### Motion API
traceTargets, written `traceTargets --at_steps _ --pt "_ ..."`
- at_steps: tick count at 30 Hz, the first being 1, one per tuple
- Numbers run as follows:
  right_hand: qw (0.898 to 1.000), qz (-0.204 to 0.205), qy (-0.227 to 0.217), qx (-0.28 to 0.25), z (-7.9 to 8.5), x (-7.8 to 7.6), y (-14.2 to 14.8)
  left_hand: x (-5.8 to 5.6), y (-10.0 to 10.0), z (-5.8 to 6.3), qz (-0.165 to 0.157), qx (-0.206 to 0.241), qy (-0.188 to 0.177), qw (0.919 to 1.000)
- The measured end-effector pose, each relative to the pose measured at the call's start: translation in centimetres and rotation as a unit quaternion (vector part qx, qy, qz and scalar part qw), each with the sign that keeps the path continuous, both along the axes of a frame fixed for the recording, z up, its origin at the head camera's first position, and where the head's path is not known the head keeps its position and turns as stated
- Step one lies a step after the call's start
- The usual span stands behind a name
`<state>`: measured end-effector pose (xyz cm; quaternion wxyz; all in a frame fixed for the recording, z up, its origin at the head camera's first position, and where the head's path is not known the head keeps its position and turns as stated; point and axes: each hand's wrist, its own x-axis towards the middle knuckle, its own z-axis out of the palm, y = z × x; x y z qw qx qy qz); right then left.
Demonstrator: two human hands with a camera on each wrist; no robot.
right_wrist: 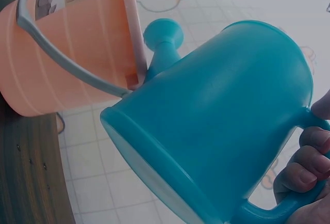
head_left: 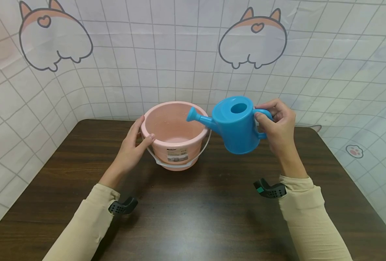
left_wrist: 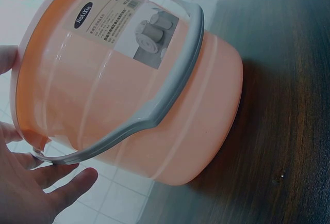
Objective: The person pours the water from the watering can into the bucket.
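Observation:
A pink bucket [head_left: 160, 141] with a paper label and a pale handle [head_left: 180, 165] hanging down its front stands on the dark wooden table. My left hand [head_left: 129, 148] rests at the bucket's left side, its thumb at the front rim and its fingers spread along the outer wall. In the left wrist view, the fingers [left_wrist: 67, 188] show beside the bucket handle's end. My right hand [head_left: 279, 121] grips a blue watering can [head_left: 240, 128] by its handle, raised above the table. The can's spout head [head_left: 193, 115] points left over the bucket's right rim.
The dark wooden table [head_left: 186, 217] reaches back to a white sheet [head_left: 176, 47] with a grid and cartoon dog prints, which also hangs at both sides. Black bands with camera mounts [head_left: 122, 206] sit on both wrists, over pale sleeves.

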<state>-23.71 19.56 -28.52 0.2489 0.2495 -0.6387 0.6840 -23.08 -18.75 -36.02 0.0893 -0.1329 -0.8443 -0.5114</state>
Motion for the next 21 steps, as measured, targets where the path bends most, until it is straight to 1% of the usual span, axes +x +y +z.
traceTargets --at_steps 10,21 --pt "1.0 -0.008 -0.004 0.002 0.0 0.05 -0.02 0.14 0.06 0.09 -0.005 0.005 -0.003 1.0" --pt "1.0 -0.01 -0.003 0.006 0.05 0.09 0.0 0.08 0.03 0.02 -0.001 0.001 -0.001 1.0"
